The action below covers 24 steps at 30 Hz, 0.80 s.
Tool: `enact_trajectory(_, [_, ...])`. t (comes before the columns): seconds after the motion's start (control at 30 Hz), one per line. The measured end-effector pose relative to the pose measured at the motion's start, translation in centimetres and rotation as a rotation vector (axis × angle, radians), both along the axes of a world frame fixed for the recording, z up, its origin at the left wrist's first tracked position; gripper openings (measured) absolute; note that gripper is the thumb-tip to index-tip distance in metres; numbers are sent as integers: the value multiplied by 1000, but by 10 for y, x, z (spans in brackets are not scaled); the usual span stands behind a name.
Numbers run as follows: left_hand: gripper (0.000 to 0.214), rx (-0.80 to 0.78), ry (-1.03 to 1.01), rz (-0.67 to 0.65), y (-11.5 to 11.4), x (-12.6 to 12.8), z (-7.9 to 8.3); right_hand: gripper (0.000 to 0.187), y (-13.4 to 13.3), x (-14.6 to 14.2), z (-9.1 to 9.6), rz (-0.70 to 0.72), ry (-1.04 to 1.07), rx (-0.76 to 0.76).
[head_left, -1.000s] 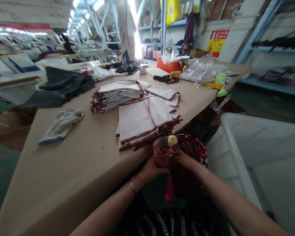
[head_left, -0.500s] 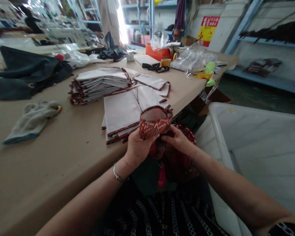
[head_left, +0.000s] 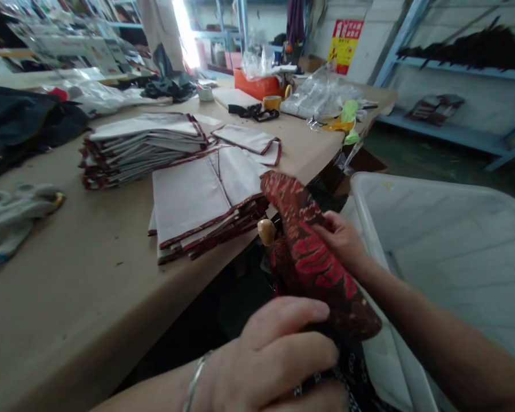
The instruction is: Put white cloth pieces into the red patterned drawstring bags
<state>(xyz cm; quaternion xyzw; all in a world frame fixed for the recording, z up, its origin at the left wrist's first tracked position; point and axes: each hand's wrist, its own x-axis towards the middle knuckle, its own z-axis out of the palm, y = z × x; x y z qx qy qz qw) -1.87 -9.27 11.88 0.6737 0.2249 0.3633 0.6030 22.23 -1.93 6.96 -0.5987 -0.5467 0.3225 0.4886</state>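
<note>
A red and dark patterned fabric pouch is stretched out long between my two hands, off the table's near edge. My right hand grips its upper part, fingers closed on the cloth. My left hand is close to the camera with fingers curled over the pouch's lower end. A small cream bead hangs at the pouch's left side. Just left lies a low pile of white fabric pieces with red trim.
A taller stack of the same pieces sits behind on the brown table. White gloves lie at the left, dark cloth beyond. A white bin stands at my right. Tape, bags and an orange tray clutter the far end.
The pouch was held open-mouthed in both hands in front of me; now it is pulled flat and long, my left hand has dropped toward the camera, and my view has shifted left.
</note>
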Motion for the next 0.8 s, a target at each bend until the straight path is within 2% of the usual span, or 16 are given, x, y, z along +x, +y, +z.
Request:
enact_trajectory(0.03, [13,148,115,-195,1,13,-15,24,-3,-2,-32,-20,-114,-59])
enact_trajectory(0.1, [13,336,276,-291,14,42,-55,20,-4,-6,-88,-60,-389,-220])
enact_trajectory(0.13, [17,364,375,-306,23,57,-80,18,-2,-7,-111,-77,-507,-293])
enact_trajectory(0.17, [22,350,505,-254,33,70,-107,16,3,-6,-130,-98,-596,-348])
enact_trajectory(0.23, [49,286,799,-72,53,89,-163,18,16,-1,-160,-146,-687,-401])
enact_trajectory(0.3, [72,177,1035,-54,70,101,-211,28,31,9,-182,-195,-712,-416])
enact_trajectory(0.37, [80,153,1108,-93,84,107,-245,53,44,21,-202,-246,-734,-443])
enact_trajectory(0.47, [83,155,1109,-156,97,115,-269,96,55,38,-228,-338,-708,-609])
enact_trajectory(0.57, [81,169,1107,-200,101,120,-279,107,59,45,-240,-322,-607,-829])
enact_trajectory(0.67, [73,256,1117,-137,101,119,-293,97,58,37,-232,-213,-520,-814])
enact_trajectory(0.8, [55,317,987,-64,106,113,-309,58,55,15,-213,-188,-417,-747])
